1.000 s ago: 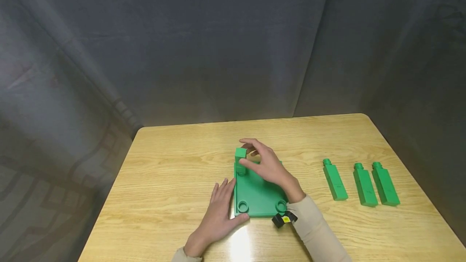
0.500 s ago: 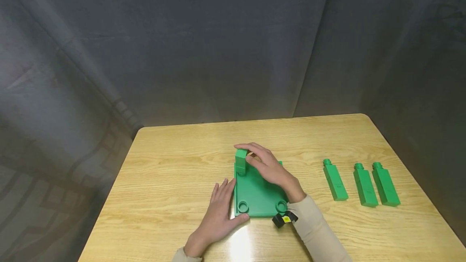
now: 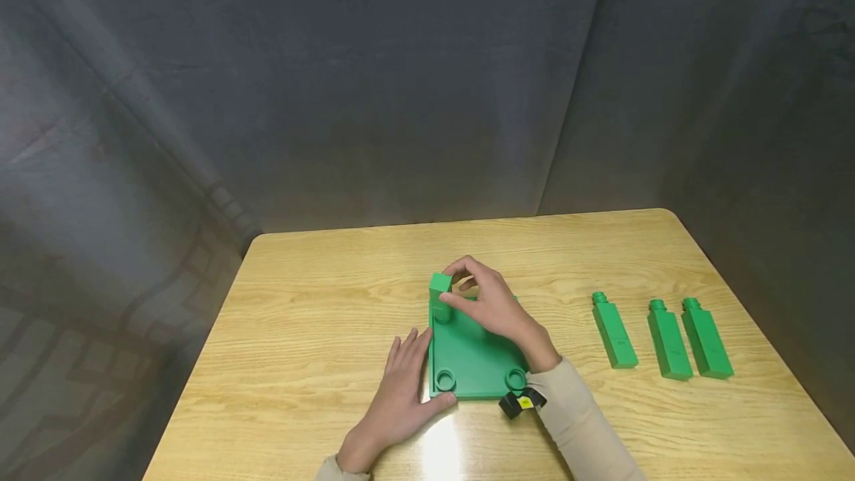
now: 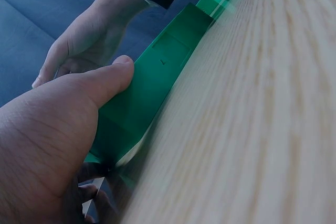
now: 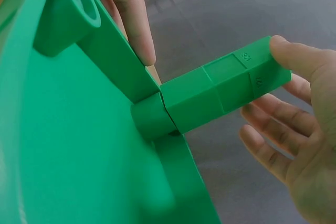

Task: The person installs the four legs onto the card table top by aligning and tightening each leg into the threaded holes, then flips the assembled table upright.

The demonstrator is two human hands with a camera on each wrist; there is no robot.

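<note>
Right hand [image 3: 490,308] has shifted, pinching the post [image 5: 223,85] at the far-left corner of the tray [image 3: 477,362]; left hand [image 3: 397,399], straight-fingered, touches its edge.

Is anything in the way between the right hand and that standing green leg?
Nothing visible is: the right hand already pinches the leg near its top. The left hand rests against the green base, not between them.

Wood-grain table [image 3: 300,318], green base [image 3: 476,347], three green posts [image 3: 670,344]
</note>
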